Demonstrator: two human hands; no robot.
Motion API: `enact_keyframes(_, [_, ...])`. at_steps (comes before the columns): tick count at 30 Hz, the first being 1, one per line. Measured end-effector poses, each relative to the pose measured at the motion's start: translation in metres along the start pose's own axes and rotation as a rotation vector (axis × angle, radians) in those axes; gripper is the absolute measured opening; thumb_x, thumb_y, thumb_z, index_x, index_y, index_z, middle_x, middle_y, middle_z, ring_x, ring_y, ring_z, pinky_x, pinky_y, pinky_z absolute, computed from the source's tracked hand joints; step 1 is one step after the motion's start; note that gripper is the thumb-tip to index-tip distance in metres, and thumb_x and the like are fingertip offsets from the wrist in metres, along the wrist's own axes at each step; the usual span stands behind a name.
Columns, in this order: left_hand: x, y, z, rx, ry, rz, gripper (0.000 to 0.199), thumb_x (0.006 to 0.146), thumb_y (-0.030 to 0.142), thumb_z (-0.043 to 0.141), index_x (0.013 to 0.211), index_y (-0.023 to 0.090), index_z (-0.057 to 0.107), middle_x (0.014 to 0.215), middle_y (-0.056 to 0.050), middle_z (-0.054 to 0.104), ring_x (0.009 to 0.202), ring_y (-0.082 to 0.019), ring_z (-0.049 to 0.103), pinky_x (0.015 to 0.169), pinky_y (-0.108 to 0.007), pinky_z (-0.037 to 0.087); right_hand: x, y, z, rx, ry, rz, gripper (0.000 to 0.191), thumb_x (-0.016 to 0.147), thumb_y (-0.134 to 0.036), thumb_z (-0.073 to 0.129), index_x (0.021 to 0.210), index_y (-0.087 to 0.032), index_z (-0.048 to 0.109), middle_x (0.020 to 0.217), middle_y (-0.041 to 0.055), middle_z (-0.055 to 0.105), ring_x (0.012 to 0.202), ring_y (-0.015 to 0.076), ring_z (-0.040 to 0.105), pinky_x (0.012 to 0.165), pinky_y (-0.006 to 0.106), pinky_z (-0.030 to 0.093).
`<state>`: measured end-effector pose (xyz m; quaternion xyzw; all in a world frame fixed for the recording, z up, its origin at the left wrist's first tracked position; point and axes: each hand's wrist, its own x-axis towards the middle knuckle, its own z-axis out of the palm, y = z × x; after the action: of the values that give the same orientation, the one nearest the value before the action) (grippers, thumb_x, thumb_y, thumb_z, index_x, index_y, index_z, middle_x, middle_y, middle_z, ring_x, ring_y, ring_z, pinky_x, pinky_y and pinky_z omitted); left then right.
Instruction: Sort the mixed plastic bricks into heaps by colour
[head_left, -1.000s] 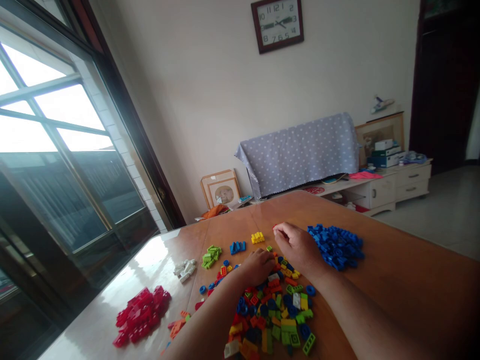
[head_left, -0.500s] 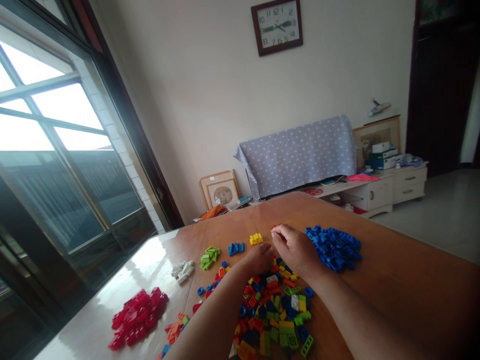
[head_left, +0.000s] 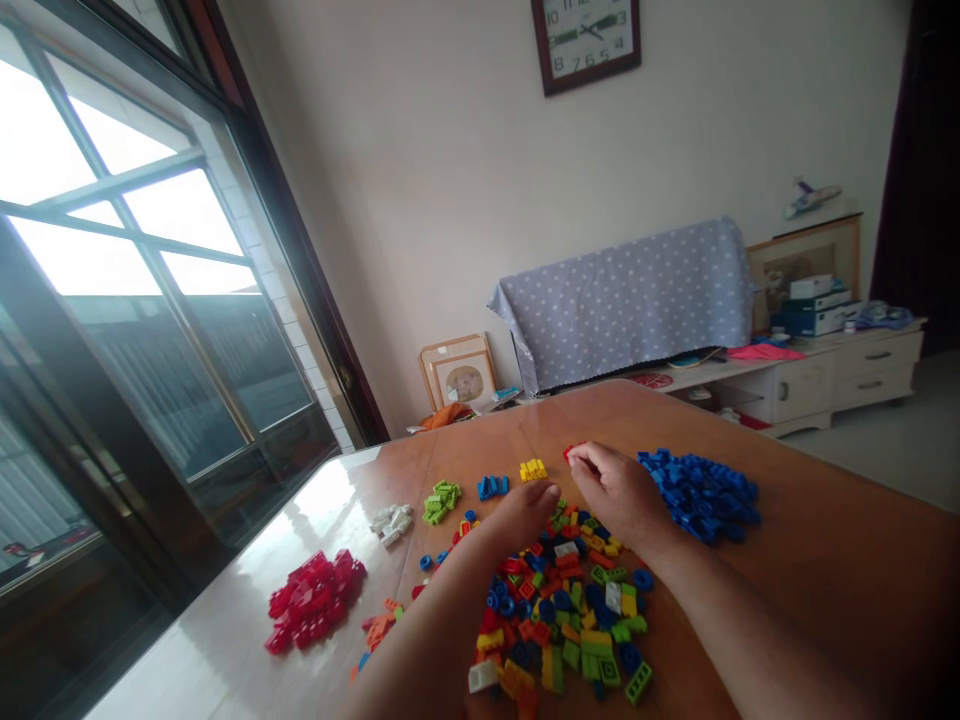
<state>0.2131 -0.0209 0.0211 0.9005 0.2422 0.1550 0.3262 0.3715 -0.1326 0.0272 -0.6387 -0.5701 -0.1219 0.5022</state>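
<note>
Keep your fingertips light and wrists clear of the mixed-colour plastic brick heap (head_left: pixel 592 640). Your hands are apart: right hand (head_left: pixel 616 495) at the red plastic bricks (head_left: pixel 568 453), left hand (head_left: pixel 531 512) over the heap's far edge; whether either grips anything, I cannot tell. Count one large blue plastic pile (head_left: pixel 701 497), one small blue plastic group (head_left: pixel 493 488), one crimson plastic pile (head_left: pixel 315 600), one white plastic pile (head_left: pixel 391 524), one lime-green plastic pile (head_left: pixel 441 503), one yellow plastic row (head_left: pixel 533 470)

On the tabletop (head_left: pixel 832 570), taking a mixed pile of toy bricks (head_left: pixel 596 640) as the dial's centre, the left hand (head_left: pixel 532 510) is at 11 o'clock over its far edge; the right hand (head_left: pixel 613 490) is at 1, fingertips at red bricks (head_left: pixel 568 453). Pink bricks (head_left: pixel 315 602) lie at 9, white bricks (head_left: pixel 390 524) at 10, yellow bricks (head_left: pixel 533 470) just before 12, and a blue heap (head_left: pixel 697 497) at 2.
</note>
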Motion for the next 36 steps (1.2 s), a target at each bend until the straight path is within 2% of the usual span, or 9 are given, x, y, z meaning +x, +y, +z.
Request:
enact_keyframes(2, [-0.009, -0.004, -0.016, -0.005, 0.043, -0.02, 0.053, 0.099, 0.056, 0.036, 0.104, 0.015, 0.068, 0.098, -0.008, 0.069, 0.089, -0.02, 0.058, 0.086, -0.033, 0.048, 0.0, 0.0, 0.0, -0.005, 0.0, 0.0, 0.021, 0.095, -0.029, 0.048, 0.092, -0.023, 0.068, 0.085, 0.0049, 0.074, 0.082, 0.021, 0.068, 0.075, 0.027, 0.047])
enact_keyframes(6, [-0.024, -0.022, -0.047, 0.003, 0.112, -0.096, 0.047, 0.096, 0.053, 0.043, 0.111, 0.016, 0.069, 0.107, -0.008, 0.07, 0.099, -0.021, 0.06, 0.094, -0.032, 0.046, 0.0, 0.0, 0.001, 0.003, -0.004, -0.011, 0.022, 0.095, -0.028, 0.048, 0.091, -0.023, 0.069, 0.082, 0.0043, 0.074, 0.079, 0.0206, 0.068, 0.071, 0.026, 0.046])
enact_keyframes(10, [-0.035, -0.044, -0.061, 0.047, 0.148, -0.232, 0.04, 0.091, 0.045, 0.05, 0.108, 0.014, 0.07, 0.087, -0.006, 0.07, 0.081, -0.021, 0.062, 0.08, -0.034, 0.051, 0.0, -0.002, 0.0, 0.021, -0.009, -0.013, 0.022, 0.095, -0.028, 0.048, 0.091, -0.023, 0.068, 0.083, 0.004, 0.074, 0.079, 0.0208, 0.068, 0.071, 0.027, 0.046])
enact_keyframes(13, [-0.043, -0.053, -0.06, 0.087, 0.147, -0.285, 0.035, 0.087, 0.037, 0.053, 0.106, 0.013, 0.071, 0.086, -0.007, 0.071, 0.083, -0.022, 0.064, 0.081, -0.034, 0.051, 0.0, -0.003, 0.0, 0.025, -0.021, -0.01, 0.021, 0.095, -0.028, 0.048, 0.091, -0.023, 0.068, 0.084, 0.0036, 0.074, 0.079, 0.0205, 0.068, 0.072, 0.027, 0.046])
enact_keyframes(18, [-0.056, -0.048, -0.051, 0.139, 0.076, -0.274, 0.035, 0.084, 0.021, 0.053, 0.112, 0.017, 0.073, 0.108, -0.008, 0.074, 0.101, -0.023, 0.067, 0.092, -0.032, 0.049, -0.001, -0.002, 0.002, 0.035, -0.045, -0.016, 0.02, 0.095, -0.027, 0.048, 0.092, -0.023, 0.067, 0.083, 0.0033, 0.074, 0.075, 0.0201, 0.069, 0.072, 0.027, 0.046])
enact_keyframes(25, [-0.063, -0.038, -0.047, 0.268, 0.091, -0.26, 0.036, 0.087, 0.035, 0.056, 0.117, 0.02, 0.071, 0.11, -0.008, 0.073, 0.098, -0.023, 0.066, 0.086, -0.03, 0.048, -0.002, 0.0, 0.004, 0.019, -0.055, -0.014, 0.02, 0.096, -0.029, 0.047, 0.092, -0.023, 0.066, 0.083, 0.0035, 0.074, 0.075, 0.0209, 0.069, 0.071, 0.028, 0.046])
enact_keyframes(32, [-0.055, -0.028, -0.04, 0.424, 0.137, -0.317, 0.021, 0.083, 0.034, 0.06, 0.085, 0.019, 0.075, 0.1, -0.01, 0.07, 0.097, -0.026, 0.062, 0.087, -0.033, 0.045, -0.003, 0.002, 0.006, 0.023, -0.05, -0.022, 0.021, 0.096, -0.03, 0.048, 0.092, -0.023, 0.067, 0.085, 0.004, 0.075, 0.074, 0.0204, 0.069, 0.073, 0.028, 0.046])
enact_keyframes(36, [-0.053, -0.025, -0.038, 0.441, 0.131, -0.33, 0.017, 0.081, 0.03, 0.062, 0.089, 0.022, 0.075, 0.102, -0.007, 0.071, 0.098, -0.025, 0.063, 0.086, -0.032, 0.045, -0.004, 0.002, 0.006, 0.026, -0.059, -0.018, 0.022, 0.097, -0.031, 0.047, 0.092, -0.023, 0.067, 0.084, 0.0033, 0.074, 0.075, 0.0201, 0.069, 0.072, 0.028, 0.046])
